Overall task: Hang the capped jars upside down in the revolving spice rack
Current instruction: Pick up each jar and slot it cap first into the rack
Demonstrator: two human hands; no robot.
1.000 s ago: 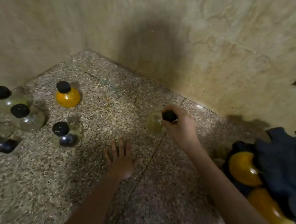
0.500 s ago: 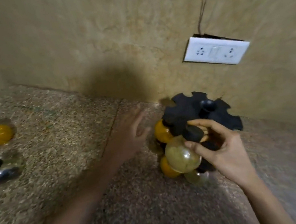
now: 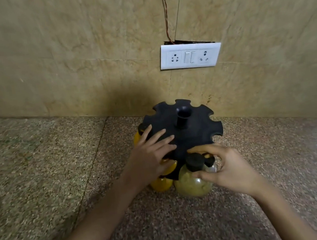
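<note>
- A person's left hand (image 3: pixel 150 158) lies flat, fingers straight and spread, on top of a black plastic revolving spice rack with a notched rim (image 3: pixel 192 129), apparently to stop the disc from turning.
- The right hand (image 3: pixel 231 170) pinches the black screw cap (image 3: pixel 194 162) of a round clear jar of pale yellow-green spice (image 3: pixel 191 186) between thumb and fingertips, cap uppermost and body hanging below the fingers.
- The jar is at the rack's near edge, just inside the right hand and beside the left thumb. Whether its neck has entered a notch cannot be told.
- Orange-filled round jars (image 3: pixel 162 183) hang under the left palm, already racked.
- An empty notch (image 3: pixel 215 138) shows just beyond the right fingertips.
- Holding the jar by its cap likely lets the neck slide sideways into a slot.
</note>
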